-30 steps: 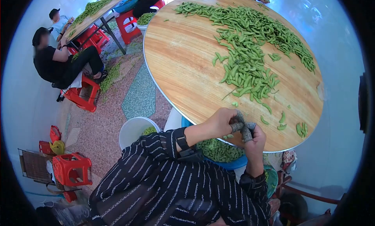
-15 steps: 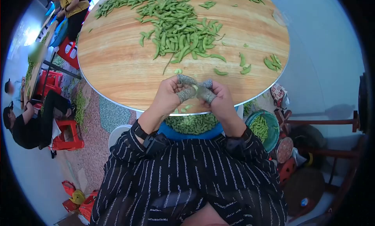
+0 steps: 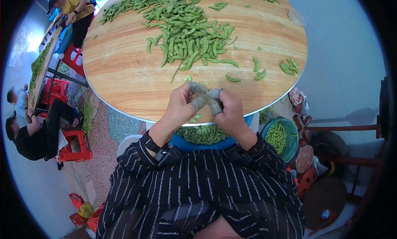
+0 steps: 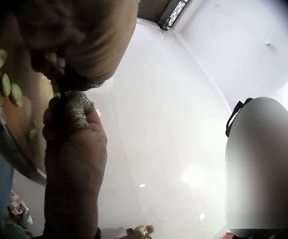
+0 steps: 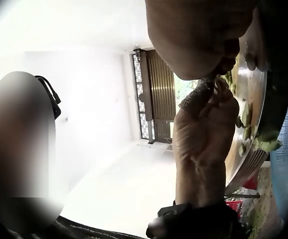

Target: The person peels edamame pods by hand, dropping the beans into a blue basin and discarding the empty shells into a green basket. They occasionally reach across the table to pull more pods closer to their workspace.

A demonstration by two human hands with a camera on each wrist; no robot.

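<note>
Both hands meet above the near edge of the round wooden table (image 3: 124, 82), grey covers on their thumbs and index fingers. The left hand (image 3: 180, 106) and right hand (image 3: 230, 111) pinch a small green pod between their fingertips, which hide most of it. In the left wrist view the left hand (image 4: 84, 40) is above the right hand (image 4: 74, 159); both are dark. The right wrist view shows the left hand (image 5: 206, 129) below the right hand (image 5: 198, 35). Shelled beans (image 3: 197, 116) lie at the rim, with others (image 3: 187, 78) just beyond the left fingers.
A heap of green pods (image 3: 188, 36) covers the table's far part; a few loose pods (image 3: 233, 78) lie nearer. Under the rim is a blue basin (image 3: 178, 142) of beans. A green bucket (image 3: 292, 135) of pods stands at right, a white bucket (image 3: 128, 140) at left. People sit at another table.
The head view has swung right and down, putting the hands mid-picture. Over the last half second the hands have stayed close together, the right fingers shifting slightly, and the pod between them shows less.
</note>
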